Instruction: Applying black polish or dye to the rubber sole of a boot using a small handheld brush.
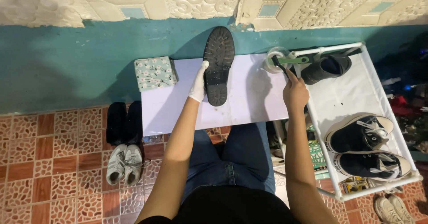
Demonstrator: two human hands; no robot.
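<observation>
My left hand (198, 85), in a white glove, grips a black boot (218, 63) by its side and holds it sole-up over a low white table (249, 103). My right hand (295, 90), bare, holds a green-handled brush (290, 61). The brush's dark bristle end dips into a small clear round container (275, 59) at the table's far right corner.
A floral tissue box (154, 72) sits on the table's left corner. A white shoe rack (356, 117) on the right carries a black boot (327, 68) and black sneakers (365, 148). White sneakers (125, 163) and black shoes (124, 122) lie on the tiled floor at left. A teal wall stands behind.
</observation>
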